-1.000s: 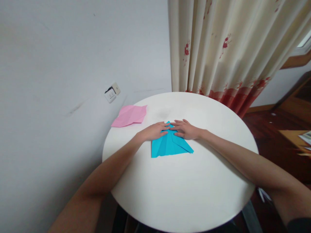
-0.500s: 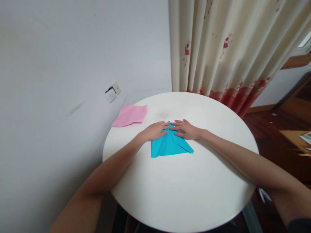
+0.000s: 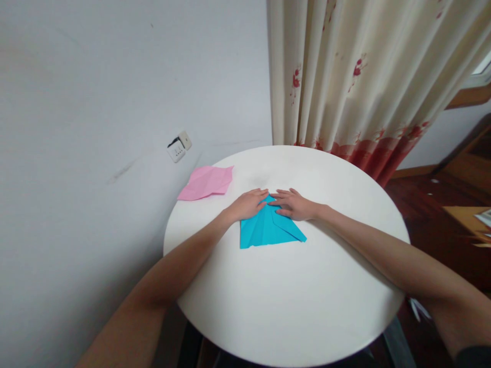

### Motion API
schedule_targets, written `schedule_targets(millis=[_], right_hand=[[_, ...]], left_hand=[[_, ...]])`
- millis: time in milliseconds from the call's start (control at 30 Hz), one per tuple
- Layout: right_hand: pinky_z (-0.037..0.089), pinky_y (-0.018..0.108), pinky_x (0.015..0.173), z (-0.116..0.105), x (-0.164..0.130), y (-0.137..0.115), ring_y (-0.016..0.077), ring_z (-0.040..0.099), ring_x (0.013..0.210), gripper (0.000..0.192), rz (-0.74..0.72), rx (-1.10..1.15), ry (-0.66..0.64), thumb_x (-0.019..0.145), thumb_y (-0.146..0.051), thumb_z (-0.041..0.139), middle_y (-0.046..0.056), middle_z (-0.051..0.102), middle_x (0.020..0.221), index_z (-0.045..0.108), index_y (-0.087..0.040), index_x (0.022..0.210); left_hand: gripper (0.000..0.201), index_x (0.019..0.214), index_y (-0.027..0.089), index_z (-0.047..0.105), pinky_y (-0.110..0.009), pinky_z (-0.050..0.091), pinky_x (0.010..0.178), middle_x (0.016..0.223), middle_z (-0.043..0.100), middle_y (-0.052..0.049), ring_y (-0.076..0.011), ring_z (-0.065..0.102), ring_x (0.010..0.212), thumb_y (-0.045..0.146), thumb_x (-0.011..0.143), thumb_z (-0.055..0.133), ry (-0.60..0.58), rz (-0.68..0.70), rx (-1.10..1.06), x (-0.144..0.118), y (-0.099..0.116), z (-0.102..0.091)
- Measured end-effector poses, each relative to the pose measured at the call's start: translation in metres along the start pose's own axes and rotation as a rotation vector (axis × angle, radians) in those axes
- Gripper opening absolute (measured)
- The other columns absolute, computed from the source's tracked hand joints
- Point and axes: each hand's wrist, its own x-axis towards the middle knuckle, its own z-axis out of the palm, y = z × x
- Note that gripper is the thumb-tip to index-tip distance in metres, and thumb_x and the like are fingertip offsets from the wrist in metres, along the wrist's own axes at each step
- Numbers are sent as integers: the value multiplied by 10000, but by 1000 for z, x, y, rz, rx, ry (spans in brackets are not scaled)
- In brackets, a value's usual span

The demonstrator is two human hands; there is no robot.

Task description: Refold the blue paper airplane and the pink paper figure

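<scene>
White round table (image 3: 291, 306) filling most of the view, set against a pale wall (image 3: 95, 102). Cream curtain (image 3: 364, 76) with red flowers hanging behind — no readable writing anywhere. Blue folded paper (image 3: 268, 232) lying near the table's middle, point turned away. Pink creased paper (image 3: 206, 182) at the far left edge, well apart. Left hand (image 3: 247, 204) flat, fingers spread, pressing the blue paper's upper left. Right hand (image 3: 293, 205) likewise flat on its upper right — fingertips nearly meeting at the tip. Small wall socket (image 3: 179, 146) beyond the pink paper.
</scene>
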Motion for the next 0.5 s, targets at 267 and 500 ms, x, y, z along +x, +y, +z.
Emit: schedule_targets(millis=[267, 500], right_hand=[[177, 728, 1109, -3, -1, -4, 387, 255, 1470, 488, 11, 6, -6, 993, -432, 467, 73, 328, 1601, 467, -343, 1473], [184, 730, 1104, -4, -1, -5, 385, 251, 1472, 496, 15, -10, -20, 997, -417, 473, 78, 319, 1605, 442, -345, 1487]], left_hand=[[518, 1482, 87, 422, -362, 220, 1210, 1561, 387, -135, -231, 336, 1460, 335, 1032, 358, -1, 48, 1, 0, -3, 5], [507, 1470, 104, 436, -367, 216, 1210, 1554, 398, -141, -216, 334, 1462, 350, 1037, 341, 13, 84, 2, -1, -7, 8]])
